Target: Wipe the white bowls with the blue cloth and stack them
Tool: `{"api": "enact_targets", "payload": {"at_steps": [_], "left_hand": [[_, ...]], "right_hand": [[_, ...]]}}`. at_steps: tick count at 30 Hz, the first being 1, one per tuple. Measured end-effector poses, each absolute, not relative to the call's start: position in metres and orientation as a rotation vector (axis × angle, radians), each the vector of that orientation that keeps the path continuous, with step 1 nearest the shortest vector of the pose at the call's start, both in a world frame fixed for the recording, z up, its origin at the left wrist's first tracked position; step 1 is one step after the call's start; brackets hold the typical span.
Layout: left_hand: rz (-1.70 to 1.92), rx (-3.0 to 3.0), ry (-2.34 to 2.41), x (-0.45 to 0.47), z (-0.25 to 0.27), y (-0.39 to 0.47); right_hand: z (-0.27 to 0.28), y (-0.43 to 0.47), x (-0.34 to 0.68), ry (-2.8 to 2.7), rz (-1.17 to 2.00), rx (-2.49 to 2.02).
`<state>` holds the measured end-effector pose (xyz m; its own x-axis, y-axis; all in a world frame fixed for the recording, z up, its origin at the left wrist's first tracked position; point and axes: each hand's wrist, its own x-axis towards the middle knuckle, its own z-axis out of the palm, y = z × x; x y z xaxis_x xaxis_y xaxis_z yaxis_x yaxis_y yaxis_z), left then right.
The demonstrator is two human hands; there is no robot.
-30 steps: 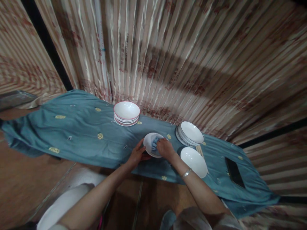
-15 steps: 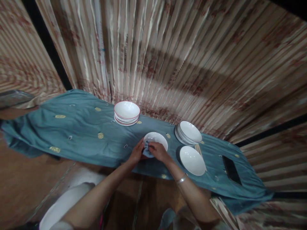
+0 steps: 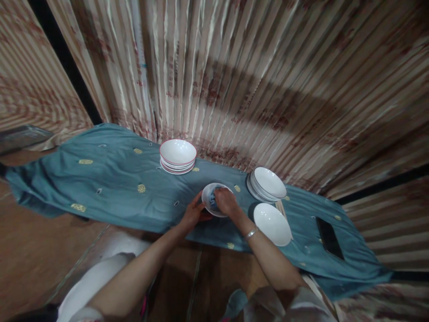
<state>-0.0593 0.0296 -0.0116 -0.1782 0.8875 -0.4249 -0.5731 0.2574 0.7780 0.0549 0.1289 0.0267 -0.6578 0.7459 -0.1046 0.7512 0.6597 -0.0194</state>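
A small, round, shiny white bowl (image 3: 205, 197) is near the front edge of the worktop, about halfway along. It tips a bit, and I cannot tell if its bottom touches the cover. The left hand (image 3: 195, 212) has its fingers around the bowl's left side, gripping it. The right hand (image 3: 227, 202) is inside the bowl, its fingers bunched on a soft, crumpled blue cloth (image 3: 212, 199). A shiny silver bracelet (image 3: 252, 232) is on the right wrist.

Just to the right sits one white bowl (image 3: 272, 225) with its inside facing up. Some thin, pale sticks (image 3: 283, 210) lie beside it, partly hidden. Behind it is a stack of white bowls with dark rims (image 3: 268, 184). Farther left, at the back, is a stack of white bowls with red rims (image 3: 178, 154). A flat, black, phone-like thing (image 3: 330, 238) lies near the right end.

The long worktop (image 3: 117, 203) wears a wrinkly blue-green cloth cover with little yellow pineapples. Behind it hangs a big, pleated, tan curtain (image 3: 214, 116) with reddish flowers and a wide shadow. A black pole (image 3: 63, 62) slants down at the left. The floor (image 3: 30, 250) is brown with thin lines, and a round white seat (image 3: 89, 284) stands on it
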Motion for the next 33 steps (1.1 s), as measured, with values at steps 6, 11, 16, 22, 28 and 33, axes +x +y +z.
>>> {"api": "enact_targets", "payload": {"at_steps": [6,11,16,22,28,33], "left_hand": [[1.379,0.335,1.109,-0.058,-0.012,0.031],[1.384,0.359,1.129,-0.058,-0.014,0.031],[1.465,0.401,1.088,-0.058,-0.020,0.033],[1.493,0.307,1.106,-0.058,-0.022,0.033],[1.408,0.290,1.097,-0.060,-0.017,0.031],[1.364,0.369,1.116,-0.061,-0.014,0.032]], "right_hand": [[0.039,0.119,0.073,2.678,-0.120,1.146],[0.043,0.115,0.082,2.707,-0.477,1.057],[0.024,0.109,0.075,2.860,-1.053,1.195],[0.002,0.108,0.045,3.108,-1.184,1.438],[0.012,0.126,0.029,3.219,-0.431,1.353],[0.022,0.146,0.038,3.019,0.104,1.316]]}}
